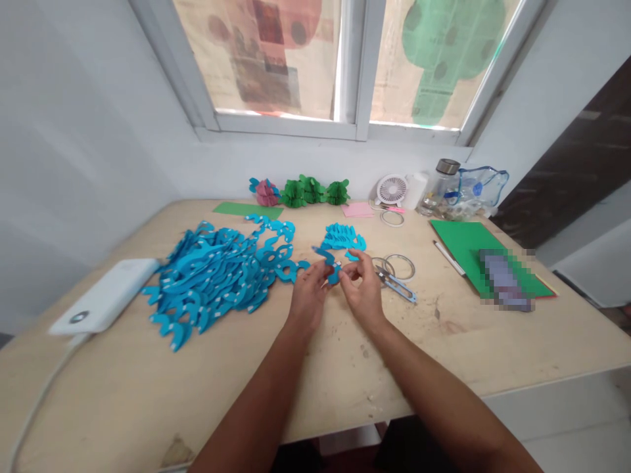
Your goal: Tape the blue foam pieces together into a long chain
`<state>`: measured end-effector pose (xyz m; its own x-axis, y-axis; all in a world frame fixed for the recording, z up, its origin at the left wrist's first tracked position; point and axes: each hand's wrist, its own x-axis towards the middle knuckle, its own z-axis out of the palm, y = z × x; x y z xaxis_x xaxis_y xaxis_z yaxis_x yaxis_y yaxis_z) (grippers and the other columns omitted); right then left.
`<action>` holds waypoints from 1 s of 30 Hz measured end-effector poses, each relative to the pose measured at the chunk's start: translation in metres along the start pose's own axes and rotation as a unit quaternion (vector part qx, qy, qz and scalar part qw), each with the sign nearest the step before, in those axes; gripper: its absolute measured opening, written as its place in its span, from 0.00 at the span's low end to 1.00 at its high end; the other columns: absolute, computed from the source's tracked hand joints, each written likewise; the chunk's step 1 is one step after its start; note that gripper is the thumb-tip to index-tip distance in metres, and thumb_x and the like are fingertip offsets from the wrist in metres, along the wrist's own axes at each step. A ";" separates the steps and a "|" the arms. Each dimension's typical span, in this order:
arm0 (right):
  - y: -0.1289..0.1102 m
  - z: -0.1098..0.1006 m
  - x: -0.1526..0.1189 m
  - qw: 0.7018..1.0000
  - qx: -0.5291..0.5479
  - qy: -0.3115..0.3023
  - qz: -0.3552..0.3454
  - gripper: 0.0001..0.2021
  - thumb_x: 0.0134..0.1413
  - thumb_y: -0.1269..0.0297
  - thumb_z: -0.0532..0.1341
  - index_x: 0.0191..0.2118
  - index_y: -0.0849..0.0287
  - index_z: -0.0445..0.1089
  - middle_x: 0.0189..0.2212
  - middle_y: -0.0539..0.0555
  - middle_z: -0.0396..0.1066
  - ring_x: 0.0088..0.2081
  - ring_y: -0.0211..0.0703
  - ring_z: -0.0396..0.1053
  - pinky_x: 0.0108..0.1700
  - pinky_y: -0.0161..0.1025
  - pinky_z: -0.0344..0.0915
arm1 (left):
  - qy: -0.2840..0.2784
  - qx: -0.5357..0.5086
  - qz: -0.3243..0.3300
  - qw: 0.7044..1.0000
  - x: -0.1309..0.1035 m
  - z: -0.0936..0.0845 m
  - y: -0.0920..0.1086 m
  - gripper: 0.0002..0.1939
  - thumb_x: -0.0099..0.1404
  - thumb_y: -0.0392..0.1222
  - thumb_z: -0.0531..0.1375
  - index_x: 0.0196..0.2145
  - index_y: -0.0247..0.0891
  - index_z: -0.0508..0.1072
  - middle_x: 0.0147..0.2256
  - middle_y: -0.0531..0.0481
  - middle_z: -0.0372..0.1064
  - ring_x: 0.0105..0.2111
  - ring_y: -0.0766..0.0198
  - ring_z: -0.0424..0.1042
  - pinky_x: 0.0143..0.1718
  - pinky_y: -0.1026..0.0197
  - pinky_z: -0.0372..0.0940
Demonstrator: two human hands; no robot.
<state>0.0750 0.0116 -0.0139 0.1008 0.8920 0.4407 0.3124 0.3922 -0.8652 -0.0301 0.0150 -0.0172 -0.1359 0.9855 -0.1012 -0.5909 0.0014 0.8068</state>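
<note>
A blue curved paper cutout (334, 274) with small white patches is held between my two hands, just above the table. My left hand (310, 286) pinches its left side, fingers closed. At its right edge, the thumb and fingers of my right hand (362, 286) are closed on the same cutout. Left of my hands spreads a large heap of similar blue paper cutouts (217, 269), many with white patches. Just beyond my fingers lies a small row of folded blue pieces (342, 235). Light blue thread snips (401, 289) rest right of my right hand.
Ring-shaped rolls (407, 257) lie beside the snips. A white power bank (106, 295) with a cable sits left. Along the back are green paper figures (311, 190), a small fan (392, 190) and a glass bottle (444, 184). Green sheets (463, 243) lie right, under a blurred object.
</note>
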 end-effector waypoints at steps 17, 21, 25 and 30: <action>0.012 -0.005 0.014 0.987 0.137 0.056 0.068 0.19 0.46 0.67 0.59 0.47 0.59 0.60 0.22 0.46 0.66 0.26 0.37 0.65 0.31 0.35 0.61 | 0.011 0.137 -0.003 0.991 -0.004 0.001 -0.005 0.09 0.44 0.41 0.66 0.25 0.35 0.76 0.26 0.49 0.72 0.30 0.66 0.68 0.32 0.64 0.64; 0.013 -0.003 0.012 0.987 0.135 0.041 0.074 0.18 0.45 0.67 0.60 0.45 0.59 0.60 0.22 0.45 0.65 0.24 0.35 0.63 0.30 0.34 0.59 | 0.038 0.125 0.011 0.991 -0.003 0.001 -0.005 0.09 0.44 0.40 0.66 0.25 0.34 0.75 0.27 0.49 0.71 0.31 0.66 0.68 0.33 0.64 0.64; 0.012 -0.004 0.012 0.989 0.121 0.043 0.075 0.17 0.46 0.65 0.60 0.44 0.58 0.61 0.26 0.47 0.67 0.27 0.36 0.64 0.31 0.34 0.60 | 0.066 0.125 0.029 0.990 -0.002 0.000 -0.004 0.10 0.45 0.41 0.65 0.27 0.33 0.75 0.28 0.50 0.71 0.31 0.65 0.68 0.32 0.64 0.64; 0.013 -0.006 0.014 0.993 0.088 0.044 0.059 0.08 0.48 0.63 0.58 0.35 0.59 0.66 0.31 0.51 0.69 0.33 0.39 0.66 0.34 0.36 0.61 | 0.078 0.178 0.063 0.979 -0.001 -0.001 -0.003 0.08 0.47 0.41 0.63 0.26 0.34 0.75 0.26 0.51 0.70 0.29 0.66 0.67 0.31 0.65 0.63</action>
<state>0.0859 0.0274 -0.0174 0.2112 0.9144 0.3453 0.1240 0.3253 -0.9374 -0.0290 0.0135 -0.0203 -0.3263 0.9437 -0.0539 -0.2513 -0.0317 0.9674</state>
